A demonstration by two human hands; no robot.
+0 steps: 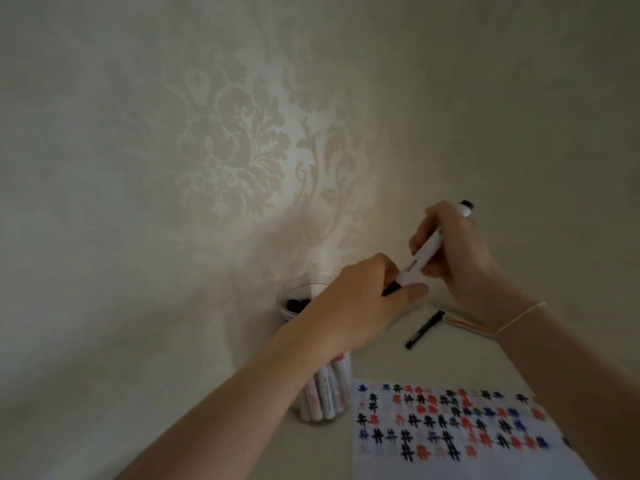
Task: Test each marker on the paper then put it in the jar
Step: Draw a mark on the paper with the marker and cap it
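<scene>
Both hands' fingers on one marker — right mid-barrel, left at cap

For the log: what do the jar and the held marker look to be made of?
Jar: clear glass or clear plastic, glossy; the markers inside show through its wall, and the blur leaves open which it is. Marker: likely smooth white plastic with a black tip end and small print on the barrel; both hands hold it.
</scene>
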